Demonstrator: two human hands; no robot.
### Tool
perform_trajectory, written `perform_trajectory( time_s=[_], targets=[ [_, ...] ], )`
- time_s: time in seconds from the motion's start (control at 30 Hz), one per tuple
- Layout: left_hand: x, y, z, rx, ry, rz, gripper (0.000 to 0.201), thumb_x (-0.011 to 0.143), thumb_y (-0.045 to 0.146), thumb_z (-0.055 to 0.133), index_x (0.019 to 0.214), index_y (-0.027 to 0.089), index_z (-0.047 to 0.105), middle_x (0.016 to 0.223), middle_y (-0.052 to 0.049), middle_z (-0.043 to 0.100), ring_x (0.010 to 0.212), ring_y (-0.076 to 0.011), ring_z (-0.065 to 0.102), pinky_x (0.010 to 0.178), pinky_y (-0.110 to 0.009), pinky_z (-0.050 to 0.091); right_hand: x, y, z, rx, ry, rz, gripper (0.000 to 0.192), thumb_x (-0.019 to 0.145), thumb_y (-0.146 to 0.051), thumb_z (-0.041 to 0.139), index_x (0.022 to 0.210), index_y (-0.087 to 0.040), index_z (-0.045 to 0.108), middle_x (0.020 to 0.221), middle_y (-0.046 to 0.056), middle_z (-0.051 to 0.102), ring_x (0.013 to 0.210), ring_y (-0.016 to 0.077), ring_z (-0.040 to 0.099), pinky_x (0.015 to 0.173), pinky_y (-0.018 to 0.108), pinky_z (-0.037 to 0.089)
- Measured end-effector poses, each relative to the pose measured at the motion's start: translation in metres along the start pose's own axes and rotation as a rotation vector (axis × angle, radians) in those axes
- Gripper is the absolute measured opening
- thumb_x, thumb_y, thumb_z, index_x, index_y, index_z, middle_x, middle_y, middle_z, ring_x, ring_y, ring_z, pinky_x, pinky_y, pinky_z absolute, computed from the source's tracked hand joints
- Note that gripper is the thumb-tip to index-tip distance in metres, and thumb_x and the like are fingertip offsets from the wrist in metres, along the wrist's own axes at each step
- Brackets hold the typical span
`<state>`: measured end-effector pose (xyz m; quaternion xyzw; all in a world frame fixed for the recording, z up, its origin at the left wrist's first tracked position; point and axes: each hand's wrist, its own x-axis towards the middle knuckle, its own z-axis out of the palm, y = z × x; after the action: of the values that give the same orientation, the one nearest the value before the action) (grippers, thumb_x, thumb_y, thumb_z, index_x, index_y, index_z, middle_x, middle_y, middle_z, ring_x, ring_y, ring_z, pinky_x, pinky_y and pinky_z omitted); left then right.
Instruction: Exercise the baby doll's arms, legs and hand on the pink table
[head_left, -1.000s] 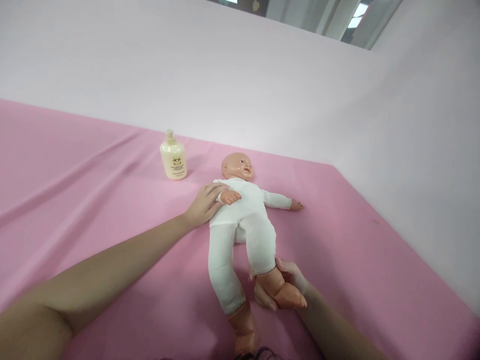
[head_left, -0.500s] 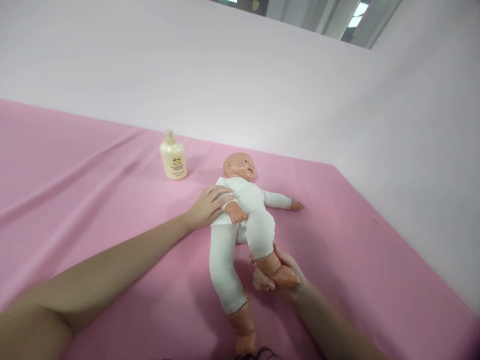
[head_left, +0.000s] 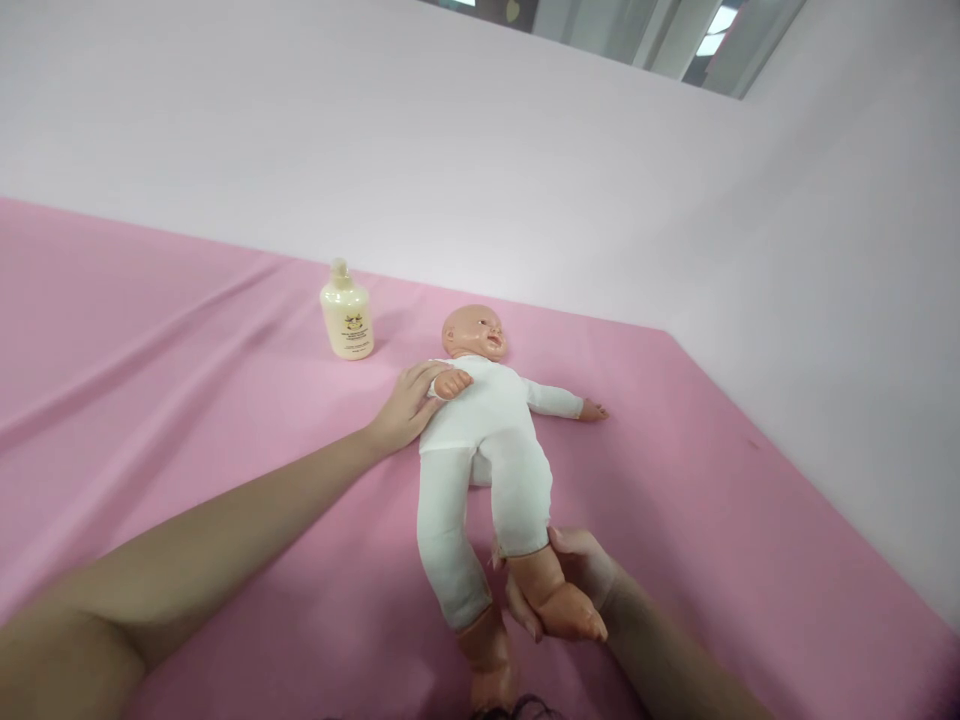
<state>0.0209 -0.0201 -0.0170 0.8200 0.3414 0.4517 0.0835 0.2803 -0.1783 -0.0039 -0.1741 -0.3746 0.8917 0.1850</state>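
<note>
My right hand [head_left: 559, 585] grip clamps the doll [head_left: 484, 440] by its near foot, body stretching away toward my flat, unclenched left hand [head_left: 405, 405] at its shoulder

1 doll [head_left: 484, 430], 1 bottle [head_left: 346, 313].

White-suited doll [head_left: 487, 440] supine on pink sheet [head_left: 187, 400]

The doll [head_left: 484, 430] lay on its back on the sheet [head_left: 187, 400], head toward the wall [head_left: 450, 150] and feet toward the viewer. The bottle [head_left: 346, 312] stood upright on the sheet, to the left of the doll's head and apart from it. The left hand [head_left: 409, 405] rested against the doll's left side at the shoulder; the right hand [head_left: 574, 580] lay under the doll's right foot, at the near end.
</note>
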Motion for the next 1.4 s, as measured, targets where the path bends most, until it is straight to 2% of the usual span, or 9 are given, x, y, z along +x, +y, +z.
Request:
perform_trajectory(
  time_s=[0.23,0.47,0.57,0.73,0.83,1.0,1.17,1.3,1.4],
  targets=[
    [0.000,0.001,-0.001,0.037,-0.026,0.026,0.040,0.098,0.037,0.036,0.134,0.021,0.043,0.133,-0.013,0.052,0.127,-0.0262,0.043,0.108,-0.048,0.033,-0.001,0.004,-0.002,-0.019,-0.027,0.037,0.067,0.070,-0.070,0.049,0.101,-0.011,0.057,0.066,0.009,0.071,0.055,0.0220,0.062,0.061,0.033,0.038],
    [-0.004,0.007,-0.001,0.119,-0.108,0.221,0.035,0.098,0.029,0.037,0.131,0.023,0.048,0.132,-0.013,0.052,0.126,-0.0259,0.044,0.105,-0.046,0.034,0.004,-0.003,0.005,0.050,0.253,-0.210,0.058,0.082,-0.069,0.039,0.092,-0.016,0.059,0.047,-0.002,0.054,0.045,0.0125,0.042,0.058,0.030,0.029],
    [-0.003,0.007,-0.002,0.119,-0.114,0.222,0.035,0.098,0.029,0.038,0.130,0.023,0.048,0.132,-0.013,0.052,0.126,-0.0257,0.044,0.105,-0.046,0.034,0.007,-0.006,0.006,0.081,0.257,-0.229,0.053,0.085,-0.065,0.039,0.093,-0.016,0.060,0.047,-0.003,0.051,0.045,0.0116,0.040,0.059,0.030,0.029],
    [-0.001,0.006,-0.001,0.035,-0.072,0.079,0.036,0.098,0.034,0.037,0.130,0.022,0.046,0.133,-0.012,0.051,0.126,-0.0257,0.043,0.107,-0.047,0.033,0.004,-0.008,0.009,0.002,0.249,-0.198,0.055,0.083,-0.065,0.044,0.096,-0.014,0.061,0.052,-0.001,0.057,0.048,0.0126,0.045,0.060,0.030,0.031],
    [0.000,0.001,0.001,-0.059,0.014,-0.027,0.036,0.098,0.037,0.037,0.128,0.020,0.044,0.128,-0.013,0.053,0.122,-0.0251,0.046,0.107,-0.047,0.034,0.003,-0.006,0.010,-0.023,0.170,-0.150,0.059,0.079,-0.066,0.046,0.099,-0.012,0.060,0.057,0.003,0.064,0.049,0.0145,0.051,0.058,0.030,0.034],
    [0.002,-0.010,0.008,-0.259,0.176,-0.332,0.038,0.095,0.040,0.042,0.124,0.016,0.044,0.124,-0.014,0.052,0.118,-0.0256,0.049,0.104,-0.046,0.038,0.003,0.000,0.007,-0.038,0.066,-0.118,0.067,0.076,-0.071,0.047,0.100,-0.010,0.061,0.067,0.008,0.069,0.057,0.0170,0.059,0.062,0.030,0.042],
    [0.004,-0.018,0.010,-0.561,0.301,-0.533,0.041,0.087,0.036,0.056,0.123,0.021,0.041,0.119,-0.009,0.057,0.115,-0.0216,0.054,0.104,-0.039,0.041,0.003,0.004,0.009,-0.067,0.091,-0.189,0.078,0.074,-0.080,0.042,0.096,-0.009,0.065,0.074,0.010,0.066,0.065,0.0181,0.061,0.064,0.030,0.046],
    [0.004,-0.021,0.009,-0.699,0.362,-0.663,0.060,0.076,0.028,0.069,0.127,0.025,0.039,0.125,-0.008,0.056,0.118,-0.0217,0.055,0.105,-0.039,0.040,0.004,0.000,0.016,-0.103,0.160,-0.215,0.084,0.069,-0.086,0.042,0.095,-0.010,0.067,0.079,0.012,0.064,0.067,0.0189,0.061,0.062,0.030,0.047],
    [0.003,-0.022,0.007,-0.787,0.383,-0.687,0.070,0.069,0.024,0.075,0.129,0.025,0.039,0.126,-0.009,0.056,0.116,-0.0230,0.056,0.103,-0.040,0.042,0.005,-0.007,0.021,-0.113,0.206,-0.269,0.079,0.070,-0.085,0.041,0.092,-0.013,0.068,0.075,0.012,0.064,0.062,0.0181,0.059,0.058,0.030,0.047]
  ],
)
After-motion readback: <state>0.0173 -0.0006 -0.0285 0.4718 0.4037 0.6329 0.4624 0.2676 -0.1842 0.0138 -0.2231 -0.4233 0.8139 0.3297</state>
